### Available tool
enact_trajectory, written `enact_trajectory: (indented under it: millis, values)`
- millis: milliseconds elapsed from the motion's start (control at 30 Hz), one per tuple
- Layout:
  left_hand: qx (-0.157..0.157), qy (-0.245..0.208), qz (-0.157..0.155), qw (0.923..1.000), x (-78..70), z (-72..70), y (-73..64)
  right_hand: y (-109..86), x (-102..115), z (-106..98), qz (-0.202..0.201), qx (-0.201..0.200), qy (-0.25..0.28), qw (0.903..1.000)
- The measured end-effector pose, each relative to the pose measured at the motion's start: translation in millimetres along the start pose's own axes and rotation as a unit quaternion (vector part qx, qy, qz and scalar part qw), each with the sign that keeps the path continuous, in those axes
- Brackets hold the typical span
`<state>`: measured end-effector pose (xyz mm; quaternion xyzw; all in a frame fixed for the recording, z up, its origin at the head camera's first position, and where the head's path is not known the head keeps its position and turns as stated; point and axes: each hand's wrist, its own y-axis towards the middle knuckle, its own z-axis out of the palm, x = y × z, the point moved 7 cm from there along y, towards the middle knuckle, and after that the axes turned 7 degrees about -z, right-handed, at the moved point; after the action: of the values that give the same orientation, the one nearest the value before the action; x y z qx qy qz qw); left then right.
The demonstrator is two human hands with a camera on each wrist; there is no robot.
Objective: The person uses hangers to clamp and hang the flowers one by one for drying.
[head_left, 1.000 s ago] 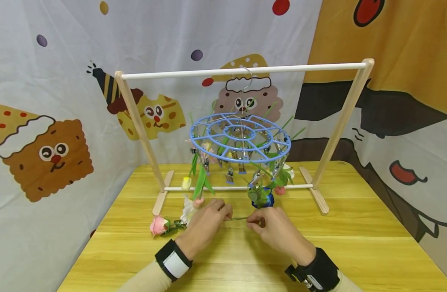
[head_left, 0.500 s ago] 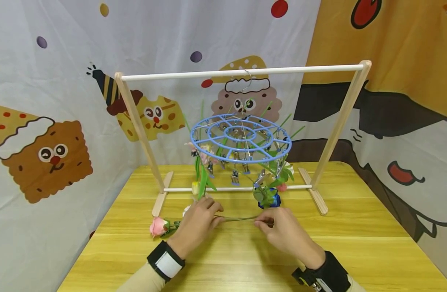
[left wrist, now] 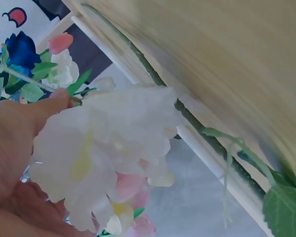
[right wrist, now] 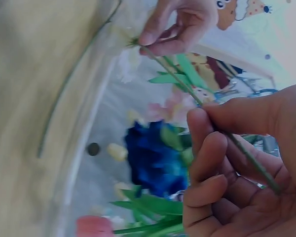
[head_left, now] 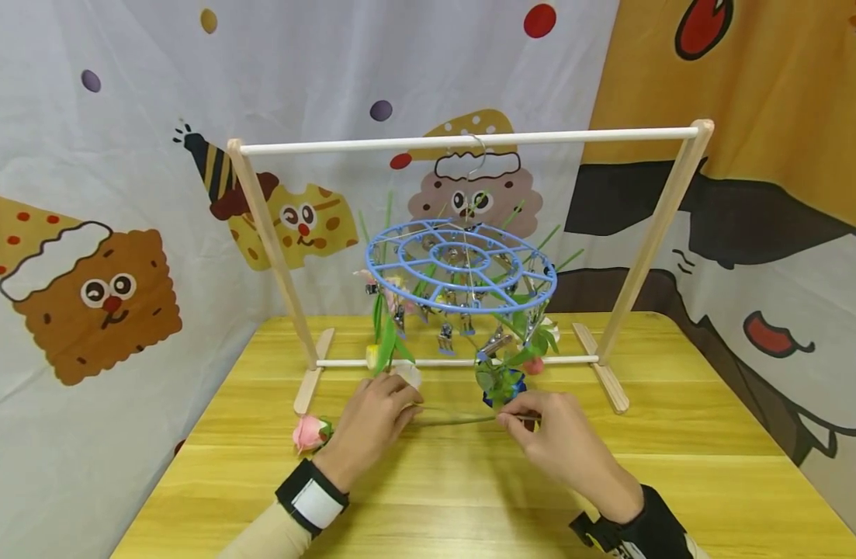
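My left hand [head_left: 372, 415] pinches a white artificial flower [left wrist: 118, 143] just behind its bloom. Its thin green stem [right wrist: 177, 79] runs across to my right hand [head_left: 556, 446], which holds it between thumb and curled fingers. Both hands are low over the table, in front of a round blue clip hanger [head_left: 462, 308]. A blue rose [right wrist: 155, 158] hangs head down from the hanger, close to my right hand. On the table by my left wrist lies a pink rose [head_left: 309, 433], its stem partly hidden by that hand in the head view.
The hanger hooks on the white top rail [head_left: 372, 144] of a wooden stand [head_left: 270, 248]. Several flowers hang upside down from its metal clips [head_left: 446, 335], stems pointing up. The stand's lower rail [head_left: 434, 362] crosses behind my hands. A printed curtain [head_left: 316, 70] encloses the table [head_left: 428, 497].
My hands have drawn apart, left hand to the left and right hand to the right. More of the stem shows between them. The hanger has swung slightly.
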<state>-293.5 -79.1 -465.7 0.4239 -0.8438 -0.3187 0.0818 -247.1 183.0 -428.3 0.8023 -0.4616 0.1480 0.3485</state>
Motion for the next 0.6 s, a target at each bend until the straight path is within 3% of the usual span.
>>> enact_trajectory:
  millis: [233, 600]
  values:
    - [-0.030, -0.019, 0.033, 0.9988, -11.2, -3.9, 5.5, 5.5, 30.4, -15.7, -0.059, -0.062, -0.015, 0.9962]
    - [-0.050, -0.065, 0.009, 0.9965, -14.1, -6.2, 7.2, 19.9, 59.2, -29.5, -0.129, -0.139, 0.065, 0.9796]
